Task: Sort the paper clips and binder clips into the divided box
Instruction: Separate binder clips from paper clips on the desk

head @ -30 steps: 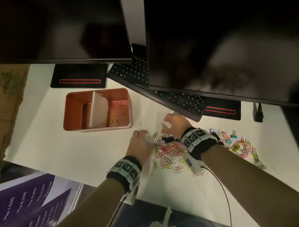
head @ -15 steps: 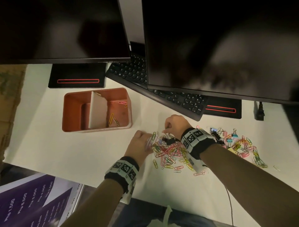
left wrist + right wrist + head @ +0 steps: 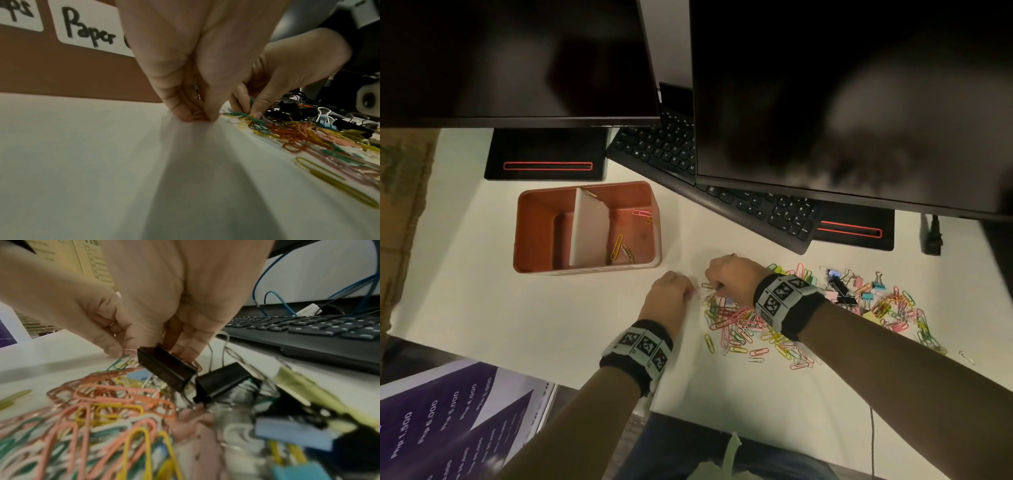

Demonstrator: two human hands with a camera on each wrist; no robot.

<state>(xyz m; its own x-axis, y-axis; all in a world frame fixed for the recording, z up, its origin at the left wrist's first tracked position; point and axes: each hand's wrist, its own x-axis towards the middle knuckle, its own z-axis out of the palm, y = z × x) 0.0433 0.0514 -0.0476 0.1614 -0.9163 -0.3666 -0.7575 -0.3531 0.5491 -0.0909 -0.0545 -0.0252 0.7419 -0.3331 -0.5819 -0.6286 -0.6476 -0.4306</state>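
Observation:
The orange divided box (image 3: 585,270) stands left of centre with a white divider; a few paper clips lie in its right compartment, labelled "Paper" (image 3: 90,34). A colourful paper clip pile (image 3: 743,325) spreads across the white table, with binder clips (image 3: 842,291) at its right. My left hand (image 3: 693,291) pinches pink paper clips (image 3: 197,116) against the table at the pile's left edge. Just beside it my right hand (image 3: 714,286) pinches a green paper clip (image 3: 251,102). In the right wrist view a black binder clip (image 3: 164,368) lies under that hand's curled fingers (image 3: 185,344).
A black keyboard (image 3: 739,202) runs diagonally behind the pile, under two dark monitors (image 3: 517,58) (image 3: 842,96) on black stands. A purple poster (image 3: 448,421) lies off the table's near left edge. Blue cables (image 3: 277,296) hang behind the keyboard.
My right hand has drawn back from the far side of the pile to its left edge, closer to my left hand. The left hand has barely shifted.

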